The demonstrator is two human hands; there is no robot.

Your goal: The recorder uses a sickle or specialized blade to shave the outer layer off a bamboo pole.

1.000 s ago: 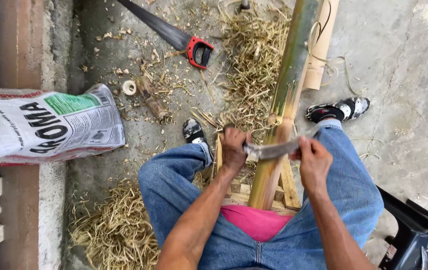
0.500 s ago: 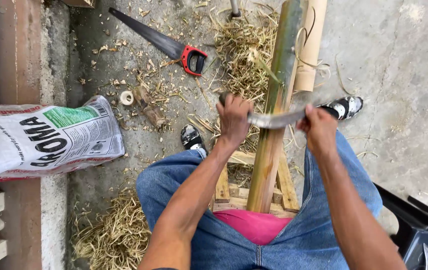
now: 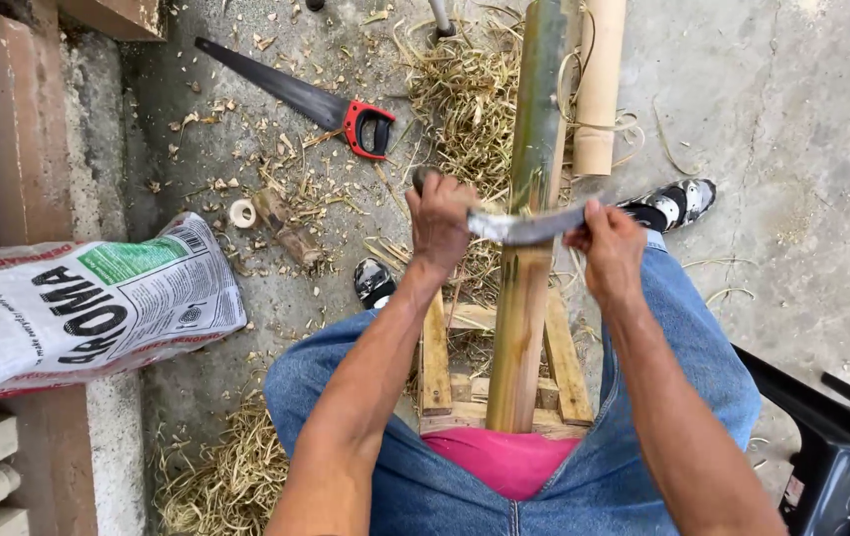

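Bamboo poles (image 3: 534, 199): two; one blade (image 3: 529, 228), two gripping hands.

Green-and-tan bamboo pole (image 3: 534, 199), grey metal blade (image 3: 529, 228), red-and-black saw handle (image 3: 368, 129), white printed sack (image 3: 77, 308), blue jeans (image 3: 683, 347), pink cloth (image 3: 504, 462).

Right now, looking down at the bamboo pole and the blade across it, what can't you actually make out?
- Head view: the far end of the bamboo pole is cut off by the top edge.
- The blade has its ends wrapped inside the left hand and right hand, so its handles are hidden.
- The cutting edge against the pole faces away from the camera.
- The saw teeth are too small to see.
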